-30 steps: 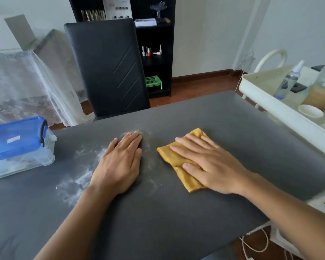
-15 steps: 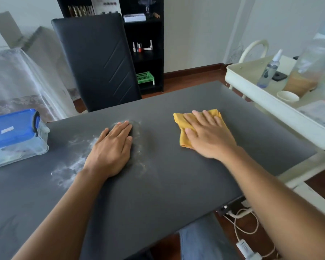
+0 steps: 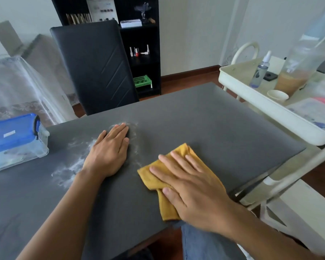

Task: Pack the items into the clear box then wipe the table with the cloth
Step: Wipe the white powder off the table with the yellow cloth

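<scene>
A folded yellow cloth (image 3: 154, 175) lies on the dark grey table (image 3: 223, 132) near its front edge. My right hand (image 3: 191, 186) presses flat on the cloth, fingers spread. To its left, my left hand (image 3: 109, 151) rests flat on the table, palm down, holding nothing. White powder (image 3: 71, 167) is smeared on the table around and left of that hand. The clear box (image 3: 17, 141) with a closed blue lid stands at the table's left edge; its contents are hard to make out.
A black chair (image 3: 94, 66) stands behind the table. A cream cart tray (image 3: 270, 107) at the right holds a spray bottle (image 3: 259, 72), a large bottle and a small cup. A black shelf (image 3: 143, 45) is at the back.
My right hand slid the cloth away to the far right, then pulled it back toward the front edge. My left hand stayed flat on the powder patch.
</scene>
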